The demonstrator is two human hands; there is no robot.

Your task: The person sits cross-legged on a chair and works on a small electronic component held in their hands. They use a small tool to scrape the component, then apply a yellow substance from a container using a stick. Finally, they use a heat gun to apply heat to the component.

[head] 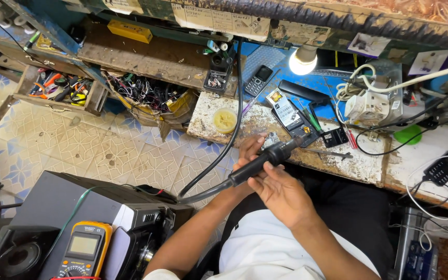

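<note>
Hands wrapped round black hot-air handpiece above worktop edge: right hand clasped about barrel, left hand curled beneath it. Circuit board just beyond nozzle.

Bright, even light, bare bulb glaring white over the worktop, soft shadows, sharp centre, wide-angle bending at edges

1. A white short-sleeved top is being worn — its fabric is showing plain and unmarked across the chest and shoulders.
2. Both forearms are being left bare, from the elbow down, with no sleeve reaching them.
3. Dark trousers — black or near it — are being worn over the lap.
4. No ring, watch or glove is being seen on the left hand or the right hand.
</note>
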